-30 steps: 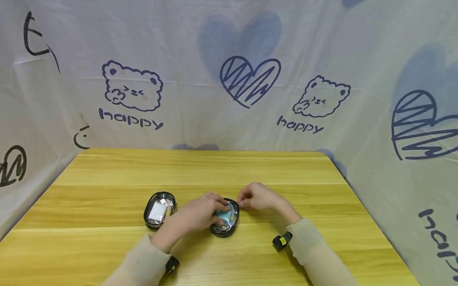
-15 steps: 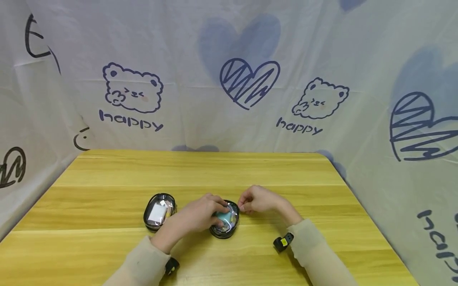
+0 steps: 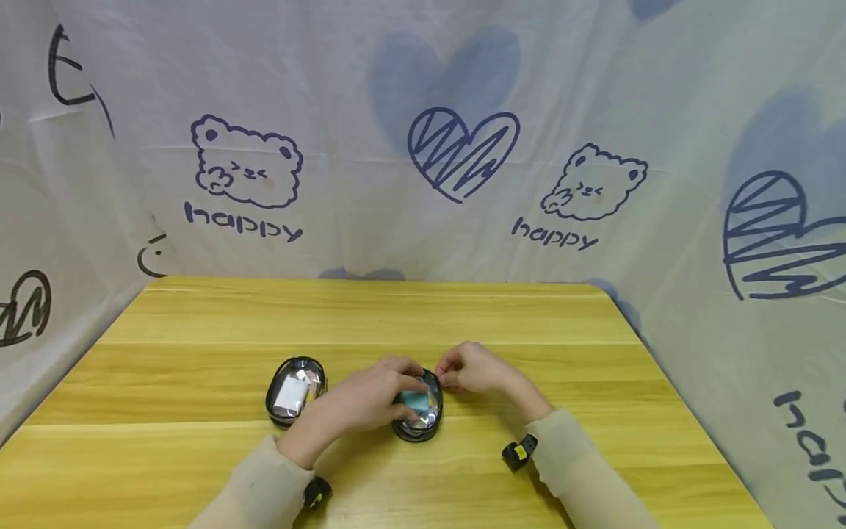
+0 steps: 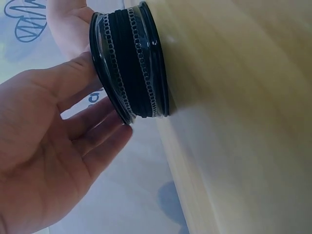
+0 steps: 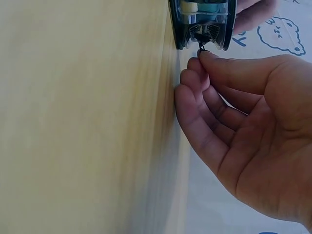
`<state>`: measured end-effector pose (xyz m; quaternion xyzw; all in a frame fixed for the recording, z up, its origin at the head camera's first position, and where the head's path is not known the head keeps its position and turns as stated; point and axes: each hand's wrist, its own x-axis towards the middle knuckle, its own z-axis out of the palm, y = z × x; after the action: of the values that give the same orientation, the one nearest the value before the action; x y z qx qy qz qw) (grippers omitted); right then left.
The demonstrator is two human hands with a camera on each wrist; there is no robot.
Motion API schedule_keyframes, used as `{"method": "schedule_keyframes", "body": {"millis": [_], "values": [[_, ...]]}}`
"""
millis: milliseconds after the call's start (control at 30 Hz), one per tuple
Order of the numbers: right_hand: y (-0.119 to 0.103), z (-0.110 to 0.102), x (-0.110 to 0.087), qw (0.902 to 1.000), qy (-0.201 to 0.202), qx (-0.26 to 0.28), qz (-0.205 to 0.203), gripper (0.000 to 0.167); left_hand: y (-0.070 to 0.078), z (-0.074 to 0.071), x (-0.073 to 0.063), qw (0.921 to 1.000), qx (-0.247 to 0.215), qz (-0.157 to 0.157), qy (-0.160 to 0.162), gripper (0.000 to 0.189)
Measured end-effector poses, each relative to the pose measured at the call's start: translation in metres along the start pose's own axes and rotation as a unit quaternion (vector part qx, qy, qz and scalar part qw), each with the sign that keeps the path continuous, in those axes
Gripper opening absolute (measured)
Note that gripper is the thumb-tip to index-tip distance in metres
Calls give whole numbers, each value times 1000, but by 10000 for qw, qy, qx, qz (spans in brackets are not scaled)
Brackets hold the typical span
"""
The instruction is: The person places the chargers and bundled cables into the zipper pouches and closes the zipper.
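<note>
A small oval zip pouch with clear plastic faces and black edging lies near the middle of the table. A teal item shows through its top. My left hand rests over the left side of that face, its fingers and thumb fairly straight at the upper rim. The pouch's black zipper band faces the left wrist camera. At the far right end, my right hand pinches a small dark zipper pull between thumb and index finger. Its other fingers curl loosely below.
A second clear pouch with black edging, holding a white item, lies to the left beside the left forearm. Under both is a yellow wood-grain table. A white printed cloth hangs behind and at the sides.
My right hand has shifted slightly left along the pouch's far end, the pull still pinched. The left fingers have moved a little on the clear top, and the pouch has shifted slightly right.
</note>
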<state>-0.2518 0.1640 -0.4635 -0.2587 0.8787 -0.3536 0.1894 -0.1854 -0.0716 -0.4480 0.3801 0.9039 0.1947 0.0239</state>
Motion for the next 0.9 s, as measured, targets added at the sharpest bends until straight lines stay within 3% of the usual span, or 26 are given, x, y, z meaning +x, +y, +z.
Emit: {"method": "schedule_keyframes", "body": {"millis": [133,433,633,900], "values": [[0,0,0,10000,-55,-21,52,11,1,0,0,9999,-56,14,-128,43],[2,-1,-1,9998,-114,-178,-15,13,2,4,0,9999,-82,-149,5,42],[0,-6,-5,9986,-360,-332,-213,11,4,4,0,9997,-108,-225,65,39],[3,-7,-4,9987,-483,-139,-116,9,6,3,0,9996,-78,-268,55,39]]}}
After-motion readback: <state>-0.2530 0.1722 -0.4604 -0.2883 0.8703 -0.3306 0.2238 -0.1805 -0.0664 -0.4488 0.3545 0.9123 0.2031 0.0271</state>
